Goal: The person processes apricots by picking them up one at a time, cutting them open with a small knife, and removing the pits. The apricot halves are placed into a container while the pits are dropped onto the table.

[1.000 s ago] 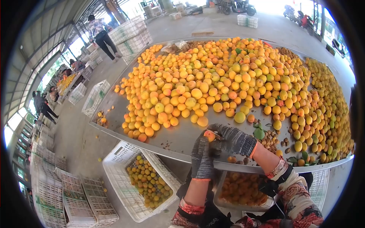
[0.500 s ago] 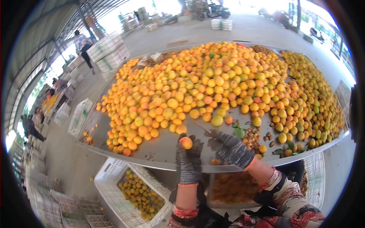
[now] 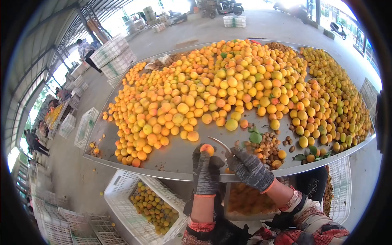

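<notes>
My left hand (image 3: 207, 174), in a grey knit glove, is closed round an orange apricot (image 3: 207, 149) that shows above the fingertips. Just right of it, my gloved right hand (image 3: 250, 168) grips a small curved knife (image 3: 219, 142); the blade points up and left, apart from the fruit. Both hands are over the near edge of a metal table (image 3: 179, 161). A big heap of apricots (image 3: 192, 94) covers most of its top. Beyond my right hand lies a pile of brown pits (image 3: 269, 149) with a green leaf (image 3: 256, 137).
Below the table edge stand a white crate (image 3: 122, 183) partly filled with greenish-yellow apricots and a tub (image 3: 249, 200) of orange-brown pieces. Greener apricots (image 3: 339, 98) lie along the right side. Stacked crates (image 3: 112, 57) and other people are at the left.
Both hands have shifted slightly right, with the apricot still in my left. The knife blade has swung up and now shows clearly. The camera view has moved slightly.
</notes>
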`<state>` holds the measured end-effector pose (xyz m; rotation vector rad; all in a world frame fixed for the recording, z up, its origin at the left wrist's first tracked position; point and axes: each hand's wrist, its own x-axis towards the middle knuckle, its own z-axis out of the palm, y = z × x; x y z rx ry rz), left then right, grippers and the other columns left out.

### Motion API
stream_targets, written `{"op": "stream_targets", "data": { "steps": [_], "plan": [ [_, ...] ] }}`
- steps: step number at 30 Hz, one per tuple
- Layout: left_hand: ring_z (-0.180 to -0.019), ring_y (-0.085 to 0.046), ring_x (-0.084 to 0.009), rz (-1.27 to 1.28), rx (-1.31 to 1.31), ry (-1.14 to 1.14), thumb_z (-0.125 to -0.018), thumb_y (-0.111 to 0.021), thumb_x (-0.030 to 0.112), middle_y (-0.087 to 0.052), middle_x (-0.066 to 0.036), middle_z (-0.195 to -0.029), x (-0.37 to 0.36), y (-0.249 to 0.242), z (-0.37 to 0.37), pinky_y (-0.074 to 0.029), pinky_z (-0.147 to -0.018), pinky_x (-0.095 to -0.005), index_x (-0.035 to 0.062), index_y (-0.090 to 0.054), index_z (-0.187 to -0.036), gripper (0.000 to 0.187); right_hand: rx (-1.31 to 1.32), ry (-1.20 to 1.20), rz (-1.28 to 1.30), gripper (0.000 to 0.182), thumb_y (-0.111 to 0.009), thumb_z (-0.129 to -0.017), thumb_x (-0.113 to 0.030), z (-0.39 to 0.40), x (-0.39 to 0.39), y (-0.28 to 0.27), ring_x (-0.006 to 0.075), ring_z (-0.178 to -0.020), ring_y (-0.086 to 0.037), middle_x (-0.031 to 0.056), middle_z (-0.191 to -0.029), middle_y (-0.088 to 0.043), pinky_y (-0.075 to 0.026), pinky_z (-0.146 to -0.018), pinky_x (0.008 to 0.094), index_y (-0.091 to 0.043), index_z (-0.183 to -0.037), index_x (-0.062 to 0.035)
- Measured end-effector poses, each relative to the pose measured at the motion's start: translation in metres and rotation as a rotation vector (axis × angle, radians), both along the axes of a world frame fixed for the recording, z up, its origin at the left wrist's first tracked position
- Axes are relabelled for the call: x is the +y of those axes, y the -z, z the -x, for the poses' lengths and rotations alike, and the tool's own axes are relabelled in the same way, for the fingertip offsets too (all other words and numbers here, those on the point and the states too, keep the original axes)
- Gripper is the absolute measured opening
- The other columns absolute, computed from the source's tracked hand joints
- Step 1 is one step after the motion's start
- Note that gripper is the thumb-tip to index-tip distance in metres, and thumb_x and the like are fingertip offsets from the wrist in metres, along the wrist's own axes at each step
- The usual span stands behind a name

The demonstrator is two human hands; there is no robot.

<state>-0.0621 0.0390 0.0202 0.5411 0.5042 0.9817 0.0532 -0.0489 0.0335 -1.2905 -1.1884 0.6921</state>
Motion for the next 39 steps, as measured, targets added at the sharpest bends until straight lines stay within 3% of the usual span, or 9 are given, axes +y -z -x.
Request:
{"op": "stream_targets", "data": {
  "steps": [3,8,12,24,27,33,36,38,39],
  "plan": [
    [-0.092,-0.052,-0.0136,-0.124,0.042,-0.115,-0.083,-0.06,0.025,-0.053,-0.004,-0.106,-0.003,-0.006,-0.008,-0.044,-0.08,-0.0265,0.0046,-0.047,-0.118,0.043,-0.085,0.003,-0.004,0.026,-0.052,-0.085,-0.003,0.007,0.001,0.001,0.0132,-0.078,-0.057,0.007,-0.088,-0.059,-0.046,-0.068,0.0261,-0.049,-0.11,0.0014],
    [-0.094,-0.054,-0.015,-0.088,-0.022,-0.14,-0.084,-0.059,0.025,-0.055,-0.006,-0.107,0.0,0.0,-0.008,-0.044,-0.082,-0.0282,0.0039,-0.047,-0.118,0.042,-0.348,0.129,-0.054,0.025,-0.055,-0.082,-0.004,0.019,0.005,-0.011,0.0234,-0.074,-0.062,0.0149,-0.081,-0.061,-0.048,-0.064,0.031,-0.051,-0.105,0.0021],
    [-0.095,-0.055,-0.0169,-0.057,-0.084,-0.086,-0.086,-0.055,0.024,-0.056,-0.008,-0.107,-0.001,-0.001,-0.001,-0.044,-0.085,-0.0292,0.0011,-0.049,-0.115,0.037,-0.194,0.068,-0.114,0.025,-0.055,-0.082,-0.005,0.015,0.01,-0.003,0.0243,-0.076,-0.062,0.0155,-0.083,-0.061,-0.048,-0.064,0.0312,-0.051,-0.106,0.0017],
    [-0.093,-0.054,-0.016,-0.047,0.055,-0.005,-0.088,-0.053,0.027,-0.055,-0.008,-0.105,-0.003,-0.004,0.005,-0.046,-0.081,-0.0268,0.0015,-0.05,-0.113,0.036,-0.384,0.076,-0.153,0.037,-0.054,-0.083,-0.007,0.018,0.015,-0.006,0.0268,-0.084,-0.061,0.0166,-0.094,-0.06,-0.047,-0.072,0.0327,-0.046,-0.119,0.0002],
    [-0.093,-0.053,-0.0152,-0.435,0.278,-0.087,-0.089,-0.05,0.029,-0.054,-0.008,-0.106,-0.001,0.012,0.002,-0.044,-0.082,-0.0278,0.0013,-0.05,-0.114,0.037,-0.179,-0.042,0.029,0.039,-0.055,-0.082,-0.006,0.019,0.013,-0.005,0.0242,-0.088,-0.06,0.0169,-0.098,-0.06,-0.047,-0.074,0.0306,-0.046,-0.12,-0.0003],
    [-0.093,-0.051,-0.0141,-0.488,0.467,-0.124,-0.09,-0.049,0.027,-0.054,-0.008,-0.106,-0.011,-0.011,0.002,-0.042,-0.083,-0.0263,-0.0002,-0.05,-0.113,0.035,-0.06,-0.135,-0.062,0.039,-0.055,-0.081,-0.002,0.013,0.014,-0.013,0.0207,-0.088,-0.06,0.0148,-0.099,-0.06,-0.047,-0.075,0.0291,-0.046,-0.119,0.001],
    [-0.093,-0.05,-0.0132,-0.431,0.48,-0.159,-0.09,-0.049,0.023,-0.055,-0.007,-0.103,-0.01,-0.006,0.001,-0.042,-0.081,-0.0263,-0.0005,-0.051,-0.112,0.032,0.104,-0.159,0.098,0.037,-0.055,-0.081,-0.002,0.01,0.019,-0.001,0.022,-0.086,-0.061,0.0149,-0.096,-0.06,-0.048,-0.074,0.0297,-0.047,-0.117,0.0019],
    [-0.092,-0.05,-0.0125,-0.368,0.506,-0.21,-0.09,-0.05,0.022,-0.055,-0.006,-0.101,-0.006,0.007,-0.007,-0.042,-0.08,-0.0262,-0.0004,-0.052,-0.11,0.031,-0.399,-0.002,0.009,0.034,-0.056,-0.08,-0.002,0.012,0.025,0.023,0.0248,-0.083,-0.061,0.017,-0.093,-0.061,-0.048,-0.072,0.031,-0.049,-0.114,0.0022],
    [-0.09,-0.05,-0.0119,-0.302,0.531,-0.255,-0.089,-0.051,0.021,-0.056,-0.006,-0.098,-0.004,0.012,-0.009,-0.042,-0.079,-0.026,-0.0003,-0.052,-0.109,0.029,-0.4,-0.006,0.009,0.034,-0.056,-0.08,-0.002,0.014,0.025,0.025,0.0248,-0.083,-0.061,0.017,-0.093,-0.061,-0.048,-0.072,0.031,-0.049,-0.114,0.0022]
  ]
}}
